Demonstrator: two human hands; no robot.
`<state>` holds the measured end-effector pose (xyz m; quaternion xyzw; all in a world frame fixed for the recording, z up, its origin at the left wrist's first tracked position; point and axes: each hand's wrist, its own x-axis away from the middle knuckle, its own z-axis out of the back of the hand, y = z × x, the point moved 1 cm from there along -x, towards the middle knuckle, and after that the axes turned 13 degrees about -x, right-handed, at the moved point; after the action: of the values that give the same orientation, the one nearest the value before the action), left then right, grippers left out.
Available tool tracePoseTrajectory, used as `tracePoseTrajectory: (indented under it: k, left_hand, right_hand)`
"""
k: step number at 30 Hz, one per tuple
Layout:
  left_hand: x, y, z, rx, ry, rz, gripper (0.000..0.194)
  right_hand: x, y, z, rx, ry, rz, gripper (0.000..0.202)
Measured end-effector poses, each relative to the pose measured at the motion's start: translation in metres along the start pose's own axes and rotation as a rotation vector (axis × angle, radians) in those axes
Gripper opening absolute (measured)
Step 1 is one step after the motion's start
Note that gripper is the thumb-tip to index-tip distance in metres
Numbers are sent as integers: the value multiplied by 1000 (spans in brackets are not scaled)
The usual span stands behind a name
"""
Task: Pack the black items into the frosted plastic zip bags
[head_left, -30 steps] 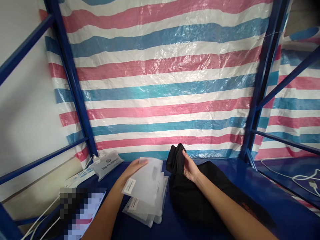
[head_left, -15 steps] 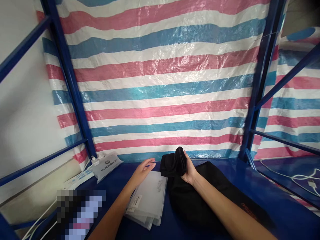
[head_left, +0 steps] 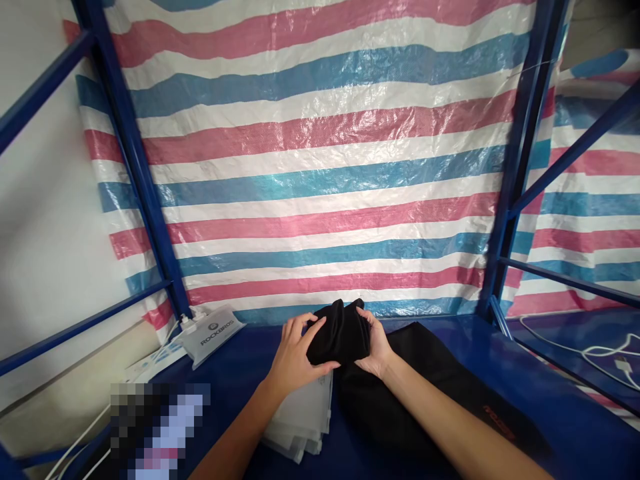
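Observation:
A folded black cloth (head_left: 340, 337) is held up between both hands, above the blue surface. My left hand (head_left: 297, 350) grips its left side, thumb below and fingers at the upper edge. On the right side of the cloth, my right hand (head_left: 374, 345) is closed around it, its palm partly hidden. Under my left hand and forearm lies a stack of frosted plastic bags (head_left: 303, 420), partly covered. A larger black fabric item (head_left: 425, 380) with reddish lettering lies flat beneath my right forearm.
A frosted ROCKBROS pouch (head_left: 213, 333) lies at the left beside a white power strip (head_left: 153, 362) and cables. Blue metal posts stand at both sides, with a striped plastic sheet (head_left: 320, 180) behind. A white cable (head_left: 595, 353) lies at the far right.
My left hand has moved right and closed on the folded cloth, which it was apart from before. The cloth has shifted slightly and changed shape between my hands.

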<state>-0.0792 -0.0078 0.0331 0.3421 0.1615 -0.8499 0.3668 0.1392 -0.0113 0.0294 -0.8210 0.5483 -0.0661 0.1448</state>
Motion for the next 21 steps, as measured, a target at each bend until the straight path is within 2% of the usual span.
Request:
tracePoseTrajectory:
  k: [2,4,7,10,12,13,15,17,19,21]
  left_hand:
    - [-2,6,2,18,-24,-18,96]
    - [-5,10,2,114,-38,37,81]
    - [-11,14,7,366,47,261,67]
    - [-11,14,24,707,183,556,78]
    - [0,13,38,857,167,701,86]
    - [9,13,43,858,110,731,88]
    - [32,13,52,688,-38,697,84]
    - [53,13,57,396,-127,573,76]
    - [67,14,59,173,-181,421,68]
    - [69,18,61,102,-275,242,64]
  right_hand:
    - [-2,0,0,30,7,8,31]
    - [-2,-3,-3,67,9,16,29]
    - [7,-18,-10,93,32,52,26]
    - [31,-45,-6,99,105,64,23]
    - [56,-66,7,193,163,78,23]
    - [71,-76,17,274,199,114,25]
    - [103,-95,38,500,318,267,33]
    - [134,-107,53,865,360,409,47]
    - [161,-109,58,1282,249,426,53]
    - [180,-101,55,1593,73,347,53]
